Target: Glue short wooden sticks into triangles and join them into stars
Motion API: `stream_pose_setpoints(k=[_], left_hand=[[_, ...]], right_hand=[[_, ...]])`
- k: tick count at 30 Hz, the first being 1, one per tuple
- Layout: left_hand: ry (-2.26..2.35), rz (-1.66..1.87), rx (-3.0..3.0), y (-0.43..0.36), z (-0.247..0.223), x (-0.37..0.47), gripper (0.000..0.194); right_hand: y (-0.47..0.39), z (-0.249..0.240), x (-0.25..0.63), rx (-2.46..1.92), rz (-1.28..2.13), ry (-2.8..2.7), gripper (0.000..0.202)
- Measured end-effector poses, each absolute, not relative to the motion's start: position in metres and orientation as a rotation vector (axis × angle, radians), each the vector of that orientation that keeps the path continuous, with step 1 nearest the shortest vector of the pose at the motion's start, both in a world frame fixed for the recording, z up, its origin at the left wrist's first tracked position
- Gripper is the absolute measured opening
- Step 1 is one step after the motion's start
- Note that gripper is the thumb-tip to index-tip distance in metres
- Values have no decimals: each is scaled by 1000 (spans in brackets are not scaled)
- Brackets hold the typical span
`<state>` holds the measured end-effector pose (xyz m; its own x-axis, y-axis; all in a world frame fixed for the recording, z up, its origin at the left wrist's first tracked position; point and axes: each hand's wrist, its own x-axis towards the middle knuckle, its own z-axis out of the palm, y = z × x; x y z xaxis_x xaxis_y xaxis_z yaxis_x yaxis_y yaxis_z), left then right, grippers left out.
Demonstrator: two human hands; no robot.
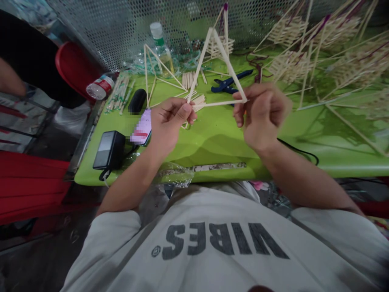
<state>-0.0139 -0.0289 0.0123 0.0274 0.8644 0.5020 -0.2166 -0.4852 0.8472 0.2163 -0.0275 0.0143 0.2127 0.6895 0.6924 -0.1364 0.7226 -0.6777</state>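
Observation:
A triangle of thin pale wooden sticks (223,61) stands upright above the green table (219,138). My left hand (170,121) pinches its lower left corner. Its lower right corner is held between the fingers of my right hand (263,113). Under the triangle lies a small pile of loose sticks (197,100). A second stick frame (156,73) rests on the table behind my left hand.
Blue pliers (227,83), a phone (142,129), a black adapter (109,149), a black case (137,100), two bottles (161,44) (100,87) and stick bundles (120,93) lie on the table. Finished stick structures (328,52) crowd the right. A person's arm (10,79) shows at left.

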Motion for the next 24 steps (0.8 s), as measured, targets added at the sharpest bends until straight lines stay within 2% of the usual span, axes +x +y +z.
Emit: stream_pose_setpoints(k=[4, 9, 13, 19, 24], left_hand=[[686, 1466, 1384, -28, 10, -12, 48], [642, 1272, 1462, -36, 6, -9, 47], [611, 1166, 1502, -40, 6, -8, 45], [625, 1145, 1508, -41, 7, -7, 46], [636, 1145, 1489, -39, 7, -7, 50]], right_hand=[[-16, 14, 218, -558, 872, -1285, 59], [-10, 11, 213, -571, 1115, -1498, 65], [-18, 16, 210, -471, 1295, -1551, 62], [-21, 16, 217, -431, 1239, -1573, 43], [-18, 8, 222, -464, 1102, -1608, 42]])
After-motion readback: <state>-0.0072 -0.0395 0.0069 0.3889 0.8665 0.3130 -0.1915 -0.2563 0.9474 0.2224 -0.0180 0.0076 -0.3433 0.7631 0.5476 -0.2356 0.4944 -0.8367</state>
